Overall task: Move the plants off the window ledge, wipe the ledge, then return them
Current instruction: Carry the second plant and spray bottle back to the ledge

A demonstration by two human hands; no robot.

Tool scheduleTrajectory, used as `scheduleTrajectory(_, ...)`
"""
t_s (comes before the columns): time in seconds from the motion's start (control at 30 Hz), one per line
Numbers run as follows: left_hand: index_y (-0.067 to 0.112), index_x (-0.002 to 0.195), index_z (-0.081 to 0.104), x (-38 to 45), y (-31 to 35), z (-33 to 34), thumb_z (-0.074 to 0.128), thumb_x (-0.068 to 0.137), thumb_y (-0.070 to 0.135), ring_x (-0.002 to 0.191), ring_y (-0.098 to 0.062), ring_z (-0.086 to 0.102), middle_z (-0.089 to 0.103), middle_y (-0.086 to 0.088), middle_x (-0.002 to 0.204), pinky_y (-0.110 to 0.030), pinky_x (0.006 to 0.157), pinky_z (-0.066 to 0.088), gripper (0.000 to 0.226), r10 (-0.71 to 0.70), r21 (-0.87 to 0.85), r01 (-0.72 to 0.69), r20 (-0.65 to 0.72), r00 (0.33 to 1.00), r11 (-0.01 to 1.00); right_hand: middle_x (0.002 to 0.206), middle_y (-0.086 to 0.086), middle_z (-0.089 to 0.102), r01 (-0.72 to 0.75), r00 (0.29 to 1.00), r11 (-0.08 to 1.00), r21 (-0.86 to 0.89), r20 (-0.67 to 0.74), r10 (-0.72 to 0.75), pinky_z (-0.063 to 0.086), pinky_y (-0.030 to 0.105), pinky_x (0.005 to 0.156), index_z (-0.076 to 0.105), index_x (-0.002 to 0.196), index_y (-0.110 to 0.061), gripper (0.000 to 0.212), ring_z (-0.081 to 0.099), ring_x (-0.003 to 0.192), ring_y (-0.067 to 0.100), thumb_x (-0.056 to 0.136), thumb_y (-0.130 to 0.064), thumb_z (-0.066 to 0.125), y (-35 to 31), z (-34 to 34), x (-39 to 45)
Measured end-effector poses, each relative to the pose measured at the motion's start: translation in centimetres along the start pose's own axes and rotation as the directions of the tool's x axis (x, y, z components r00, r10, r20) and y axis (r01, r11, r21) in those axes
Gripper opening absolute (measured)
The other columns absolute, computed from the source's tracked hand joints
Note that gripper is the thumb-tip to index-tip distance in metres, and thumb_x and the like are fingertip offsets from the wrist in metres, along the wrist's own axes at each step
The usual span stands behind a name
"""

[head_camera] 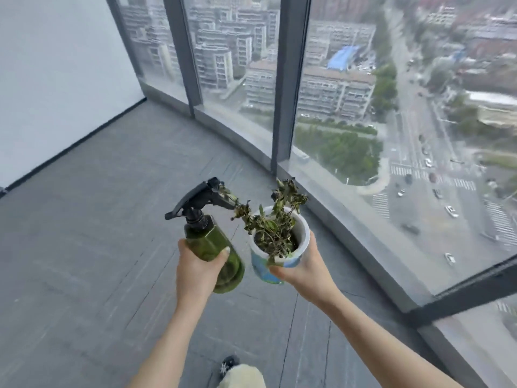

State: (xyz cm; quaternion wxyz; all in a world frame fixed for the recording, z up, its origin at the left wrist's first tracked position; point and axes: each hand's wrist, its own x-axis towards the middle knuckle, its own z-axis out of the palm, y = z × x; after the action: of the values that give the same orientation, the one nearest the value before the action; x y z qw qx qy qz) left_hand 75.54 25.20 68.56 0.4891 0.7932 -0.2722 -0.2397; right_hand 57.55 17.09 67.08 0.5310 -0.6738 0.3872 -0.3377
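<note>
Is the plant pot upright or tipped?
Roughly upright: the plant pot sits in the right hand, rim up, leaning slightly toward the spray bottle in the left hand.

High-rise apartment balcony: floor-to-ceiling curved window glass (349, 113) with dark mullions (291, 79), grey tiled floor (98, 219), city streets far below.

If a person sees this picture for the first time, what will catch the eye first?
Two hands held out at the centre: the left hand grips a green spray bottle, the right hand a white pot with a wilted plant. Behind them, the tall windows show a city far below.
</note>
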Motion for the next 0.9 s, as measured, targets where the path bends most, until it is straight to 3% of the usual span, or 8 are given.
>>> scheduleTrajectory(0.1, 0.018, 0.116, 0.038, 8.4, 3.6, 3.9, 0.075, 0.072, 0.031, 0.101, -0.027, 0.055, 0.051, 0.004, 0.101, -0.035, 0.084, 0.043, 0.059, 0.070, 0.054, -0.076, 0.105, 0.992, 0.996, 0.128, -0.026, 0.045, -0.049, 0.986, 0.999, 0.019, -0.161, 0.051, 0.038, 0.007, 0.097, 0.030, 0.125, -0.051, 0.090, 0.044, 0.122, -0.009, 0.060, -0.015, 0.080, 0.9, -1.8, 6.3)
scheduleTrajectory(0.23, 0.017, 0.116, 0.039, 18.3, 7.5, 9.8, 0.076, 0.071, 0.028, 0.092, -0.019, 0.051, 0.054, 0.002, 0.105, -0.031, 0.078, 0.040, 0.059, 0.148, 0.043, -0.162, 0.239, 0.960, 0.986, 0.126, -0.030, 0.045, -0.104, 0.931, 0.994, 0.032, -0.348, 0.108, 0.035, -0.001, 0.089, 0.033, 0.123, -0.052, 0.086, 0.043, 0.116, -0.018, 0.057, -0.030, 0.083, 1.7, -4.4, 14.5)
scheduleTrajectory(0.4, 0.024, 0.114, 0.041, 30.4, 10.0, 18.9, 0.077, 0.068, 0.025, 0.101, -0.017, 0.049, 0.047, 0.009, 0.104, -0.034, 0.080, 0.042, 0.058, 0.240, 0.012, -0.257, 0.315, 0.918, 0.966, 0.133, -0.014, 0.052, -0.108, 0.895, 0.994, 0.030, -0.432, 0.111, 0.042, 0.027, 0.104, 0.037, 0.136, -0.032, 0.091, 0.047, 0.125, 0.001, 0.061, -0.022, 0.087, 5.1, -8.1, 26.5)
scheduleTrajectory(0.53, 0.026, 0.110, 0.044, 40.2, 10.3, 26.4, 0.079, 0.067, 0.023, 0.094, -0.014, 0.052, 0.052, 0.008, 0.099, -0.032, 0.078, 0.044, 0.056, 0.237, -0.007, -0.250, 0.342, 0.909, 0.968, 0.133, -0.015, 0.053, -0.136, 0.860, 0.989, 0.063, -0.488, 0.150, 0.042, 0.033, 0.105, 0.037, 0.136, -0.033, 0.093, 0.048, 0.125, 0.001, 0.057, -0.030, 0.087, 9.6, -9.9, 37.4)
scheduleTrajectory(0.73, 0.016, 0.113, 0.049, 53.8, 10.7, 35.1, 0.079, 0.067, 0.023, 0.095, -0.019, 0.057, 0.057, -0.004, 0.109, -0.031, 0.078, 0.044, 0.056, 0.120, 0.037, -0.142, 0.353, 0.928, 0.989, 0.130, -0.021, 0.051, -0.209, 0.818, 0.973, 0.095, -0.528, 0.227, 0.044, 0.025, 0.099, 0.034, 0.133, -0.042, 0.092, 0.048, 0.121, -0.005, 0.056, -0.036, 0.085, 14.6, -11.2, 52.3)
scheduleTrajectory(0.9, 0.023, 0.109, 0.046, 64.9, 9.6, 42.9, 0.077, 0.070, 0.026, 0.090, -0.019, 0.057, 0.058, 0.002, 0.100, -0.033, 0.074, 0.043, 0.049, 0.083, 0.101, -0.139, 0.427, 0.901, 0.985, 0.129, -0.026, 0.051, -0.256, 0.771, 0.959, 0.118, -0.573, 0.277, 0.041, 0.018, 0.093, 0.032, 0.134, -0.045, 0.095, 0.047, 0.120, -0.008, 0.056, -0.030, 0.084, 22.4, -11.6, 63.0)
